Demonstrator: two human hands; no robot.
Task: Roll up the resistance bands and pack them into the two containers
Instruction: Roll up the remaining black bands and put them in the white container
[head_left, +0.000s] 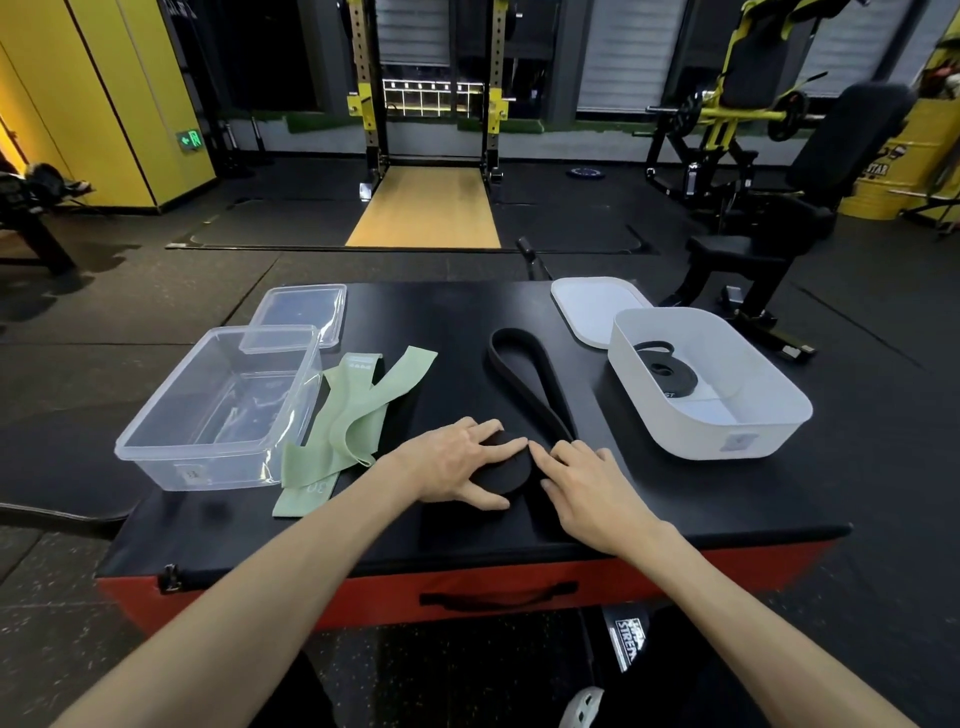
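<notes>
Black resistance band half-rolled, left hand gripping the coil, right hand flat-fingered alongside; its loose end runs straight away from both.

A wide black resistance band lies partly coiled, flat between the left hand and right hand, its loose loop stretching away beyond them. Pale green fabric bands lie crumpled just left of the left hand. Further left stands the clear plastic container. Beyond the right hand, the white container holds a coiled thin black band.
</notes>
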